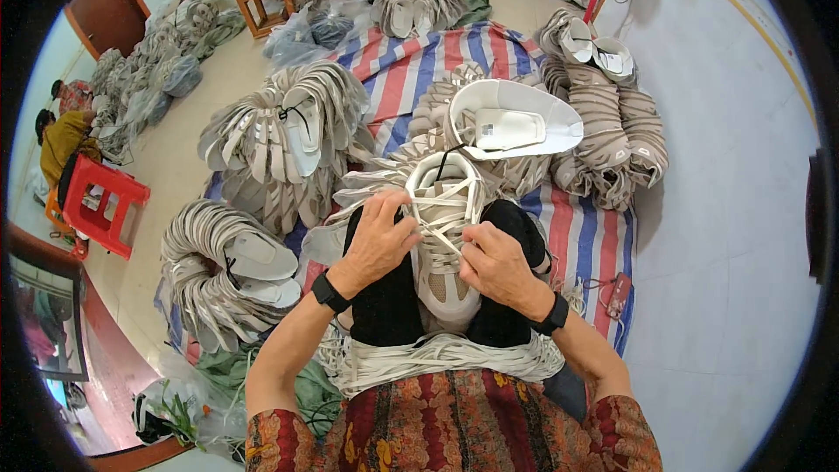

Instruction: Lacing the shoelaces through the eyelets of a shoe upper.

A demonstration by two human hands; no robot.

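Between my knees rests a beige and white shoe upper (447, 290), toe toward me. White shoelaces (441, 210) cross its front through the eyelets. My left hand (380, 232), left of the opening, is closed in a pinch on the lace. To the right and a little lower, my right hand (494, 264) is closed on another stretch of lace, which runs taut toward the eyelets. A black cord (450, 157) joins this upper to another one (516, 118) lying beyond it, its white underside up. A bundle of loose white laces (437, 363) lies across my lap.
Stacked uppers (284, 122) and a curved stack (214, 271) stand on my left; rolled stacks (612, 122) stand right. Striped sheeting (393, 70) lies underneath. A red stool (105, 205) and a seated person (65, 144) are far left. A small red object (619, 295) lies right.
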